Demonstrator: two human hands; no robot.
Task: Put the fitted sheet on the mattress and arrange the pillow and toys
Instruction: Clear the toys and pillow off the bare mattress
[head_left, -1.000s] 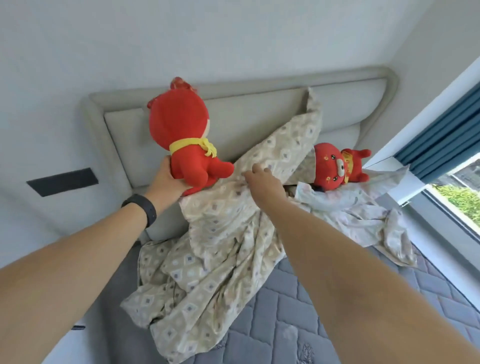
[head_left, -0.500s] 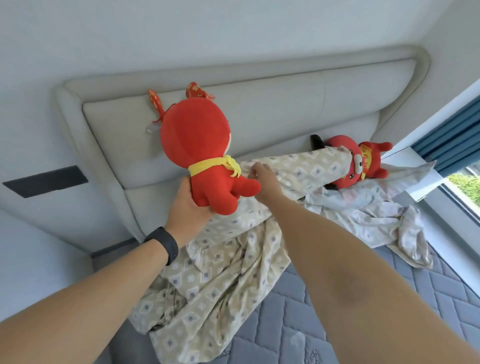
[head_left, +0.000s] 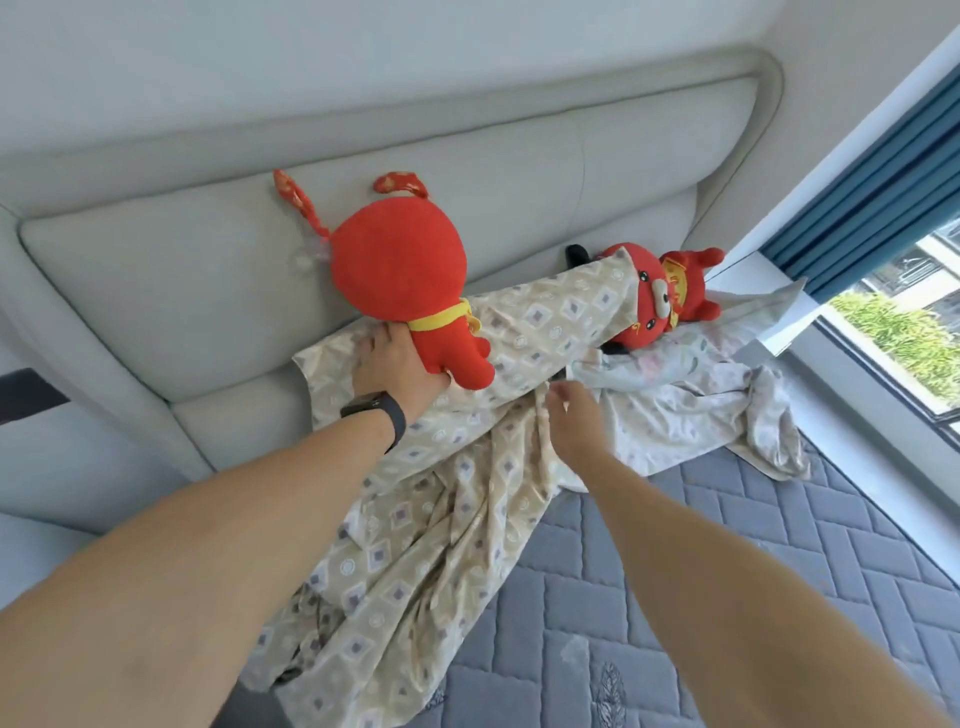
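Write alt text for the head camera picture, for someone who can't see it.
A person's left hand grips a red plush toy against a grey padded headboard, while the right hand reaches over a beige patterned sheet bunched on a bare grey quilted mattress. A second red toy lies near the window, partly under the sheet.

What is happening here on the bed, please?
A person is making the bed. The left hand holds a big red plush toy by its body, lifted against the grey headboard. The right hand hovers with loosely curled fingers over the beige patterned sheet, which lies bunched on the bare quilted mattress, not yet fitted. A smaller red plush toy lies near the window, partly under the sheet, on a pale crumpled cloth.
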